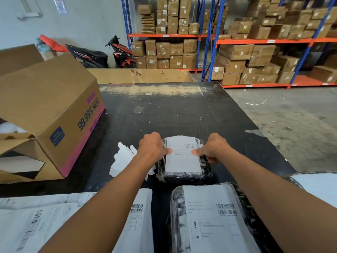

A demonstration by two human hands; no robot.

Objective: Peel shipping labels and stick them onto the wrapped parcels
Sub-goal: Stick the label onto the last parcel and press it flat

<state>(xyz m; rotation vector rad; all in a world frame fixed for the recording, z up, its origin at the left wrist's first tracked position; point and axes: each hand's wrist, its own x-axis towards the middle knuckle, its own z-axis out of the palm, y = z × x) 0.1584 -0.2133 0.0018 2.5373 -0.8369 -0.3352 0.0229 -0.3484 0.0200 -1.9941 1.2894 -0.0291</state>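
Nearest, on the right, a big parcel (175, 207) in crinkled, shiny black film carries a flat white label. On the near left lies a loose pile of printed label sheets (36, 225). Just beyond, in the middle of the scuffed black table (182, 110), sits the small parcel (184, 177), a rounded block in the same film, with a white barcode label (182, 161) on top. The left hand (152, 148) and right hand (213, 147) grip its sides, fingers curled and thumbs pressing on the label. White backing papers (122, 159) lie to its left, and a brown cardboard box (45, 99) lies further left.
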